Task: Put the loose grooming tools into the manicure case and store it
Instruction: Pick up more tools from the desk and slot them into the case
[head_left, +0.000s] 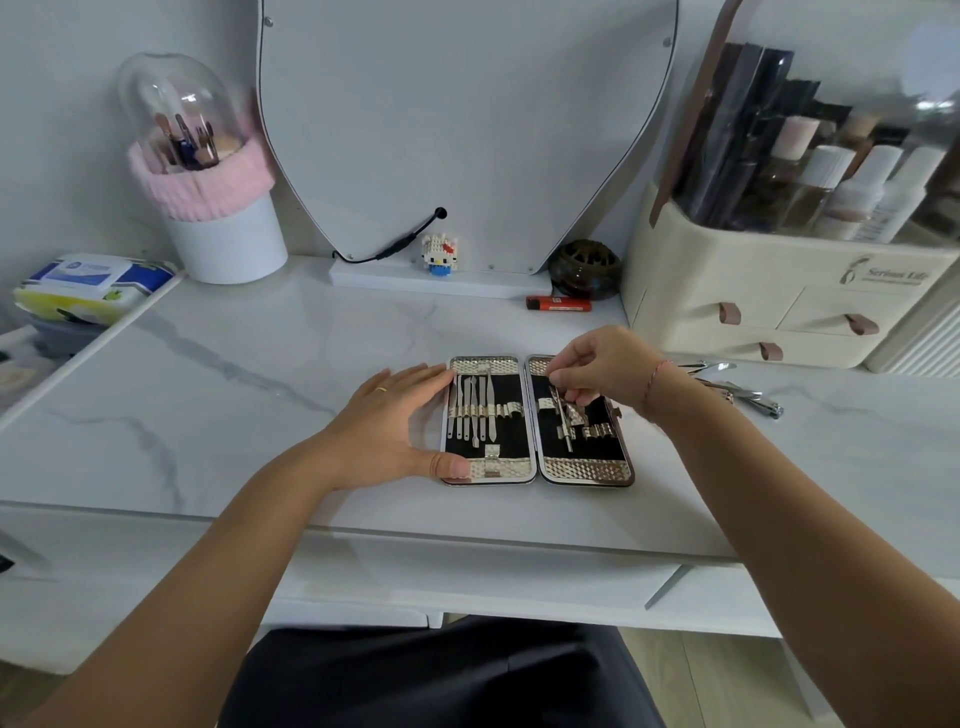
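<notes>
- On case's right half: your right hand (602, 371) pinches a thin tool (561, 415), half-threaded; tilt risks missing the loop.
- Left hand (395, 415) flat, holds nothing, bracing manicure case (488, 470); easing off lets it slide.

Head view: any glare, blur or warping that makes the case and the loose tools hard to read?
Head view: soft even light, faint shadows; the manicure case is sharp, with mild glints on its textured metal trim. Wide-angle warping bends the desk edge and the organiser at the frame's right. The right hand hides part of the right half; the loose tools glint.
</notes>
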